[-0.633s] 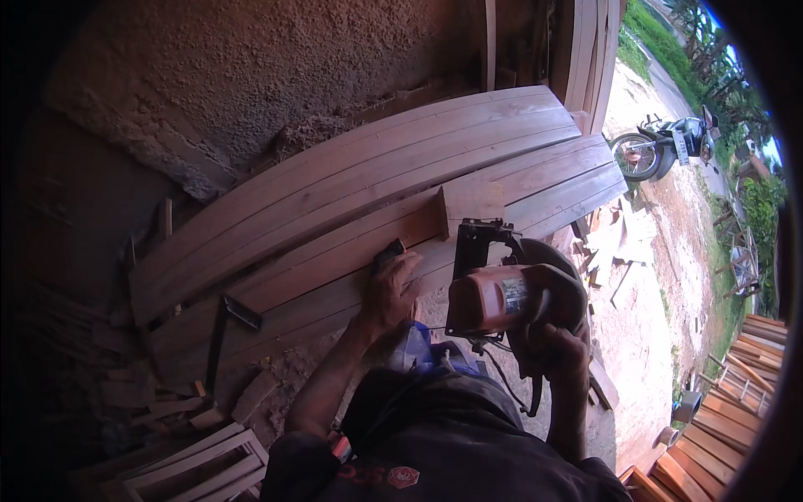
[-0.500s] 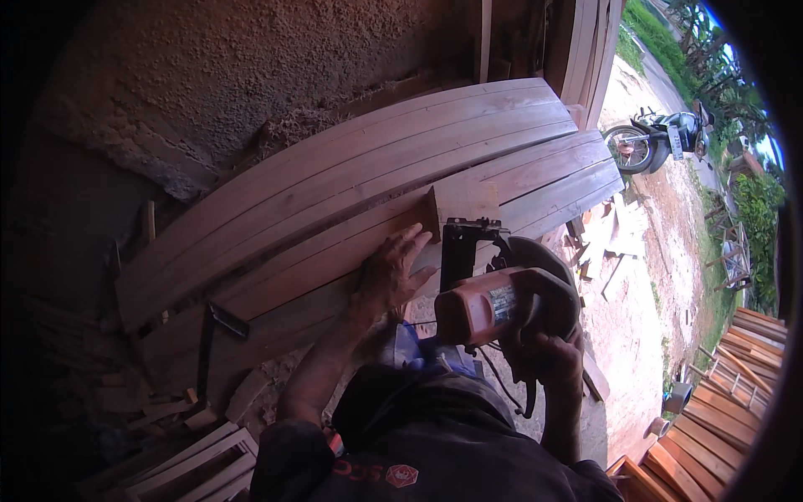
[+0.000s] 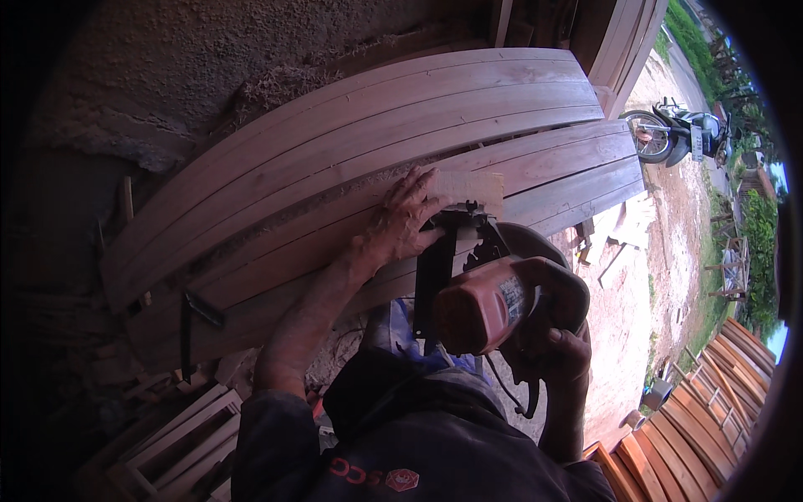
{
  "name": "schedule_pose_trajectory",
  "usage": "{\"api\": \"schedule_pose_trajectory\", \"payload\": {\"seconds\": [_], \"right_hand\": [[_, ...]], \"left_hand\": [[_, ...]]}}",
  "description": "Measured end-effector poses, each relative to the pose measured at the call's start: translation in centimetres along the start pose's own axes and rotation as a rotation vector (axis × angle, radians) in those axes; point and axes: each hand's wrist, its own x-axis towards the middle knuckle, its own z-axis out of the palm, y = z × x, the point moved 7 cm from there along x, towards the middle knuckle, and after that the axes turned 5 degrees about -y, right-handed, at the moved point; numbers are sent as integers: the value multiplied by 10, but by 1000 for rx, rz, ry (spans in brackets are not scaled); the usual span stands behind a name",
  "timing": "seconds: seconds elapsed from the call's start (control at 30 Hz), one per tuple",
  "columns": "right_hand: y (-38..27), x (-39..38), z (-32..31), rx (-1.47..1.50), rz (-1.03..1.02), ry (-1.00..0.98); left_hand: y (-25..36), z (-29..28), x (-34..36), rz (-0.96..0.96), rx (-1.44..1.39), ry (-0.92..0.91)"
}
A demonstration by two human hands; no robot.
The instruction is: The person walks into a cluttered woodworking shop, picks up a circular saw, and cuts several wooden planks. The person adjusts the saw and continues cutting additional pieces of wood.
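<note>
My right hand (image 3: 559, 356) is closed round the rear handle of a circular saw (image 3: 481, 309) with a reddish motor housing and a dark base plate. The saw's front edge overlaps the near side of a short pale wooden block (image 3: 477, 186), which lies on long planks (image 3: 335, 134). At the block's left end my left hand (image 3: 407, 216) grips it, fingers over the far corner and thumb beside the saw's base. The lower edge of the blade is hidden by the saw's body. A dark cord hangs below the handle.
A dark metal square (image 3: 191, 326) rests on the planks at left. Wooden frames (image 3: 184, 443) lie at lower left, stacked reddish boards (image 3: 686, 427) at lower right. A rough wall (image 3: 209, 67) stands behind; a motorcycle (image 3: 677, 134) is parked outside at far right.
The left hand has moved forward onto the block's end. The saw has come closer, its base now overlapping the block's near side. The whole view has shifted slightly.
</note>
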Motion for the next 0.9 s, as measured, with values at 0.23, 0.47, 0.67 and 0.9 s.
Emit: {"api": "schedule_pose_trajectory", "payload": {"seconds": [0.23, 0.47, 0.67, 0.9], "right_hand": [[-6, 5, -17, -216, -36, 116], [-13, 15, -19, -136, -17, 178], [-16, 22, -12, -172, 121, 141], [-19, 24, -12, -213, 104, 52]], "left_hand": [[7, -2, 7, 13, -40, 123], [8, -11, 9, -39, -99, 120], [11, -15, 13, -64, -106, 100], [12, -15, 14, -74, -129, 81]]}}
